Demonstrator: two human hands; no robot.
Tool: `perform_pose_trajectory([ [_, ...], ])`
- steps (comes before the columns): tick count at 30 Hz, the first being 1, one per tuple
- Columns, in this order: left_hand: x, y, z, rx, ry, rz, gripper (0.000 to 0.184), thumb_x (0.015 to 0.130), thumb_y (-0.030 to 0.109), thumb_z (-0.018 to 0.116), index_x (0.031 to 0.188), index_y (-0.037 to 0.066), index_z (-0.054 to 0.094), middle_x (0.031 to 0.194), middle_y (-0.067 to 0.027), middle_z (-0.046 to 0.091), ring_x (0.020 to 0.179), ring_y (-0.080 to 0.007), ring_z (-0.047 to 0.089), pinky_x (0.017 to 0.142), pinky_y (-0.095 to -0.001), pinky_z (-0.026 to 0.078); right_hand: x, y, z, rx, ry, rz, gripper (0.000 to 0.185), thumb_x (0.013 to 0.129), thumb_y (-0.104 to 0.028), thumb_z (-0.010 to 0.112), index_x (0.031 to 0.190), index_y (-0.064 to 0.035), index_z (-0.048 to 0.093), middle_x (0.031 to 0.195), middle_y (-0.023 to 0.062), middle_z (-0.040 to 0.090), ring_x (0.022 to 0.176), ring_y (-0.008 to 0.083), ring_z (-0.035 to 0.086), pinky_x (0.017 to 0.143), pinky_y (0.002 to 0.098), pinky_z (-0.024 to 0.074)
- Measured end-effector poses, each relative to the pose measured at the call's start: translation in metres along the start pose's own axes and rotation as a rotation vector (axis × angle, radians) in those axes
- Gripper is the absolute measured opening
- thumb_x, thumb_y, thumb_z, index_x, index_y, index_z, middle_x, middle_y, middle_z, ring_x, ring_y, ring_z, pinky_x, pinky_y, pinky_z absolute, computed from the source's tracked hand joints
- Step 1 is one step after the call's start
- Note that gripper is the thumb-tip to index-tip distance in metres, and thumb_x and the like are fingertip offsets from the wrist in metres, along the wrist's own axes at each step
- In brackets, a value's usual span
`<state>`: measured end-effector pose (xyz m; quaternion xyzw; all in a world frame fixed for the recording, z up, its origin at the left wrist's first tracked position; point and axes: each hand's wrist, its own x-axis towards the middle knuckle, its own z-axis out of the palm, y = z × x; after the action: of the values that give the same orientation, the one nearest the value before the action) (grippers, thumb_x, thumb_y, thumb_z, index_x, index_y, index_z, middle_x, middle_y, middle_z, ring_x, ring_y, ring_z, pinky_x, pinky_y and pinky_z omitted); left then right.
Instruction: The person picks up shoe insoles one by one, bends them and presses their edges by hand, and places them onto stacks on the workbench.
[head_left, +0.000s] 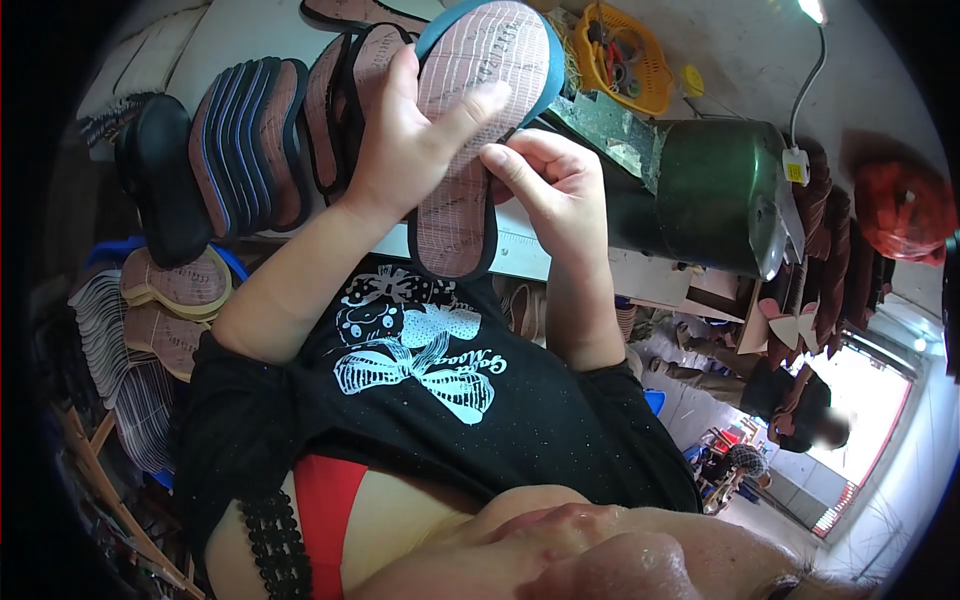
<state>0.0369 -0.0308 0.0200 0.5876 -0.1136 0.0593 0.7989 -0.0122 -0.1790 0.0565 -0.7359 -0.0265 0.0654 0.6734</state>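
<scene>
One long shoe sole with a pinkish-brown woven face, black edging and a blue-teal rim at its wide end (450,235) is held up at the upper centre of the frame, in front of a black shirt with a white print (415,350). It is gripped by two bare hands. By the left hand (415,155) the wide part is clamped, the thumb laid across the woven face and one finger raised at the edge. By the right hand (565,195) the black edging is pinched at the middle, thumb and curled fingers together; the fingertips behind the sole are hidden.

On the pale desk (240,30), at the upper left, one row of upright pinkish soles with dark and blue edges (250,150) is seen, at least five, too tightly packed for an exact count. Beside it at least one glossy black sole (170,185) is stood. Two yellow-edged soles (185,280) are seen below, near one stack of pale grey soles (115,350).

At the upper right, one yellow plastic basket (655,80) is filled with tools, one green metal cylinder (715,185) is placed below it, and one red plastic bag (905,215) is hung. Two other people (785,400) are shown at the lower right.
</scene>
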Motion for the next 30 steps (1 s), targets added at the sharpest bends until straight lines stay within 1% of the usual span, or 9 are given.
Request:
perform_pose_trajectory([
  [3, 0.012, -0.012, -0.009, -0.171, -0.032, -0.102, 0.026, 0.084, 0.016, 0.069, 0.101, -0.003, 0.062, 0.099, -0.0065, 0.065, 0.090, -0.0096, 0.060, 0.080, -0.0248, 0.048, 0.011, 0.005, -0.004, 0.105, 0.038, 0.039, 0.015, 0.088, -0.013, 0.066, 0.083, 0.0011, 0.067, 0.070, -0.0003, 0.062, 0.060, 0.0034, 0.054, 0.052, 0.0181, 0.0435],
  [4, 0.027, -0.019, -0.021, 0.254, -0.048, 0.060, 0.023, 0.083, 0.018, 0.070, 0.094, -0.001, 0.065, 0.097, -0.0059, 0.066, 0.088, -0.0094, 0.061, 0.080, -0.0231, 0.047, 0.015, 0.011, -0.004, 0.176, 0.060, 0.045, 0.016, 0.088, -0.014, 0.066, 0.083, 0.0010, 0.066, 0.070, -0.0006, 0.062, 0.059, 0.0037, 0.053, 0.052, 0.0179, 0.0429],
  [6, 0.033, -0.022, -0.016, -0.038, -0.005, -0.112, 0.024, 0.080, 0.022, 0.072, 0.087, -0.001, 0.068, 0.093, -0.0071, 0.067, 0.083, -0.0117, 0.062, 0.076, -0.0247, 0.048, 0.019, 0.027, -0.004, 0.382, 0.098, 0.182, 0.023, 0.093, -0.025, 0.061, 0.087, -0.0028, 0.066, 0.073, -0.0026, 0.061, 0.060, 0.0027, 0.052, 0.053, 0.0167, 0.0423],
  [12, 0.060, -0.078, -0.022, 0.081, 0.057, -0.110, 0.031, 0.078, 0.026, 0.072, 0.087, -0.003, 0.069, 0.087, -0.0077, 0.067, 0.079, -0.0139, 0.063, 0.073, -0.0270, 0.049, 0.013, 0.039, -0.012, 0.516, 0.007, 0.304, 0.025, 0.096, -0.028, 0.055, 0.088, -0.0056, 0.064, 0.074, -0.0041, 0.059, 0.060, 0.0004, 0.049, 0.051, 0.0149, 0.0399],
  [17, 0.067, -0.089, -0.005, 0.227, 0.063, -0.077, 0.044, 0.073, 0.040, 0.074, 0.087, -0.002, 0.069, 0.091, -0.0153, 0.065, 0.089, -0.0236, 0.062, 0.081, -0.0331, 0.047, 0.002, 0.037, -0.019, 0.509, 0.095, 0.227, 0.024, 0.092, -0.017, 0.059, 0.104, 0.0042, 0.063, 0.096, 0.0076, 0.067, 0.081, 0.0108, 0.063, 0.077, 0.0233, 0.0498],
  [20, 0.071, -0.093, -0.001, 0.292, 0.093, -0.050, 0.044, 0.072, 0.041, 0.073, 0.086, -0.001, 0.069, 0.095, -0.0178, 0.064, 0.090, -0.0272, 0.060, 0.083, -0.0349, 0.047, -0.005, 0.032, -0.022, 0.508, 0.066, 0.251, 0.026, 0.092, -0.017, 0.059, 0.105, 0.0057, 0.062, 0.098, 0.0093, 0.067, 0.083, 0.0110, 0.064, 0.078, 0.0233, 0.0499],
  [25, 0.072, -0.086, 0.012, 0.412, 0.133, -0.021, 0.050, 0.071, 0.046, 0.072, 0.090, 0.000, 0.069, 0.102, -0.0203, 0.061, 0.098, -0.0316, 0.056, 0.090, -0.0388, 0.043, -0.017, 0.027, -0.018, 0.488, 0.093, 0.377, 0.029, 0.088, -0.024, 0.064, 0.092, 0.0046, 0.062, 0.077, 0.0144, 0.065, 0.055, 0.0191, 0.064, 0.048, 0.0274, 0.0521],
  [27, 0.076, -0.086, 0.013, 0.450, 0.112, -0.063, 0.062, 0.071, 0.051, 0.069, 0.099, -0.004, 0.066, 0.109, -0.0225, 0.059, 0.106, -0.0346, 0.052, 0.097, -0.0414, 0.039, -0.016, 0.030, -0.016, 0.506, 0.133, 0.350, 0.029, 0.089, -0.024, 0.063, 0.091, 0.0045, 0.062, 0.074, 0.0143, 0.065, 0.055, 0.0187, 0.064, 0.049, 0.0268, 0.0522],
  [30, 0.086, -0.094, 0.013, 0.383, 0.085, -0.064, 0.055, 0.075, 0.042, 0.069, 0.103, -0.005, 0.064, 0.106, -0.0192, 0.062, 0.102, -0.0289, 0.057, 0.091, -0.0368, 0.044, -0.010, 0.032, -0.008, 0.517, 0.208, 0.293, 0.029, 0.090, -0.025, 0.060, 0.090, 0.0044, 0.062, 0.070, 0.0147, 0.065, 0.053, 0.0188, 0.063, 0.048, 0.0270, 0.0518],
])
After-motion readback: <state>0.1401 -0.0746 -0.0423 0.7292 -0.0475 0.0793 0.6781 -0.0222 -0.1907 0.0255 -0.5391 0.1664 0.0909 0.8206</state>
